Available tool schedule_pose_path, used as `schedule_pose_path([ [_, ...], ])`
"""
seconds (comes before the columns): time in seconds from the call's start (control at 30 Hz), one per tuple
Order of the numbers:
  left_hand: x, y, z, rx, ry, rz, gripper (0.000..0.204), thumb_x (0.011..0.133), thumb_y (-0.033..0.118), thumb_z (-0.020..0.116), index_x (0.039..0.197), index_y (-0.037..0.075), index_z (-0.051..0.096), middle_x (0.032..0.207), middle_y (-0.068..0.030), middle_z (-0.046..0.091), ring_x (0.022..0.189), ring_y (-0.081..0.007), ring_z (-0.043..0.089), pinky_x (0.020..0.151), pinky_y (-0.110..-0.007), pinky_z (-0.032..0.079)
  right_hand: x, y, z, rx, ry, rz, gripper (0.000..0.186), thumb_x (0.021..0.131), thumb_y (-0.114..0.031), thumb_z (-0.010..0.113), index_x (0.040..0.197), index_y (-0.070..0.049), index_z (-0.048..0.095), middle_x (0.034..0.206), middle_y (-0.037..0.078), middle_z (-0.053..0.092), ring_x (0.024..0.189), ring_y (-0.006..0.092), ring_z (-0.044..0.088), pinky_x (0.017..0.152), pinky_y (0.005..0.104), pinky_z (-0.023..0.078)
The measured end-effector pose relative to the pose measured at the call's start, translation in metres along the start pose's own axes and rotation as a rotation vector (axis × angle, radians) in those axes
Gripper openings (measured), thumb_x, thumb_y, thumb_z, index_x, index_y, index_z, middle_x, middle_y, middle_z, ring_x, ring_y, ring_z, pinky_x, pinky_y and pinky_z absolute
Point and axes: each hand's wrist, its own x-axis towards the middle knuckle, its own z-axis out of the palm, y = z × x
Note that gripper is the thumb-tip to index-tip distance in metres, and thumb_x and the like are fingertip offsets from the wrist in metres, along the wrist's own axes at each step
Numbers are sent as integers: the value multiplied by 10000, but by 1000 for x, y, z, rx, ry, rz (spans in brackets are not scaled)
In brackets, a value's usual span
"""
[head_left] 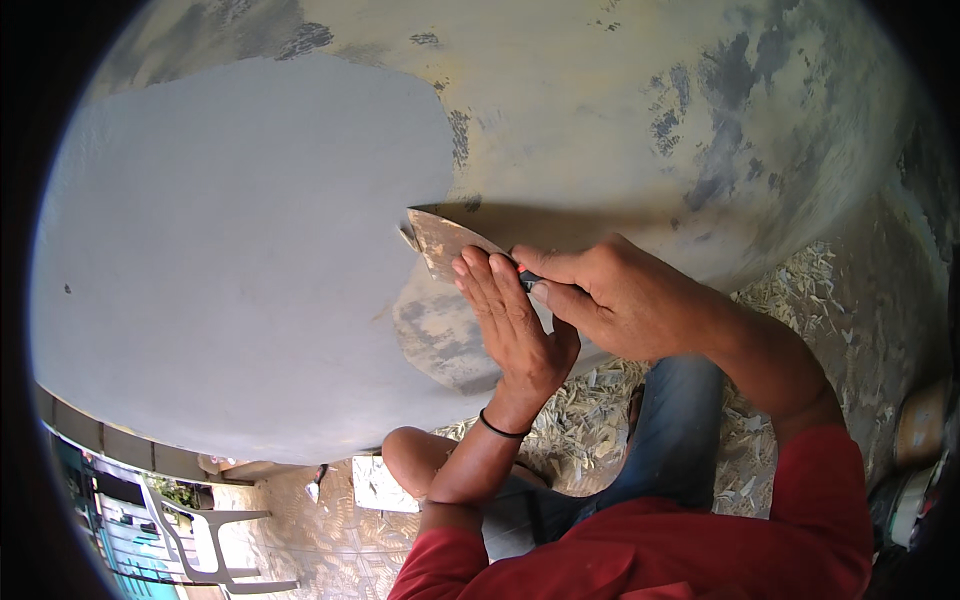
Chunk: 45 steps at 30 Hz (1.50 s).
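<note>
A wide-bladed scraper rests on a large curved surface, its blade edge at the border of a smooth grey area. My right hand is closed round the scraper's dark handle, thumb and forefinger near the blade. The fingers of my left hand lie stretched out flat on the blade. A thin curl of peeled material stands at the blade's left edge. Around the grey area the surface is yellowish with dark patches. Just below the blade is a mottled patch.
Pale shavings litter the floor beneath the curved surface and around my legs. A plastic chair stands at the lower left. Near my left knee lie a white flat piece and a small tool. A brown box sits at the right edge.
</note>
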Motion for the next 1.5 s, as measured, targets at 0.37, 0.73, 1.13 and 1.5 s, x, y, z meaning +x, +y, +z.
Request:
schedule_pose_path([
  [0.37, -16, -93, -82, -82, 300, -281, 872, 1023, 302, 707, 1687, 27, 213, 1762, -257, 170, 1632, -468, 161, 1310, -629, 161, 100, -37, 100, -141, -21, -400, 377, 974, -116, 630, 1262, 127, 613, 687, 236, 671, 589, 352, 718, 551, 443, 569],
  [0.73, -32, -94, -69, 125, 306, -85, 828, 1014, 331, 757, 1660, 79, 303, 1737, -301, 233, 1614, -513, 194, 1312, -635, 116, 65, -12, 148, -35, 176, -341, 447, 1025, -16, 589, 1463, 71, 552, 998, 187, 744, 797, 312, 742, 692, 366, 589],
  [1.13, -41, -25, -13, 13, -79, 75, 486, 1084, 185, 526, 1521, -29, 542, 1600, -370, 451, 1586, -522, 288, 1316, -604, 97, -32, 45, 105, 483, 343, 79, 474, 1103, -24, 532, 1568, 56, 490, 800, -2, 645, 628, 26, 518, 552, 217, 430],
  [1.5, 11, -27, -48, 24, -70, 12, 418, 1060, 149, 580, 1436, -21, 648, 1544, -277, 573, 1538, -439, 435, 1304, -573, 217, -4, 1, 96, 595, 343, 92, 485, 1119, -71, 532, 1588, 41, 471, 792, -14, 631, 636, 29, 512, 553, 223, 433],
])
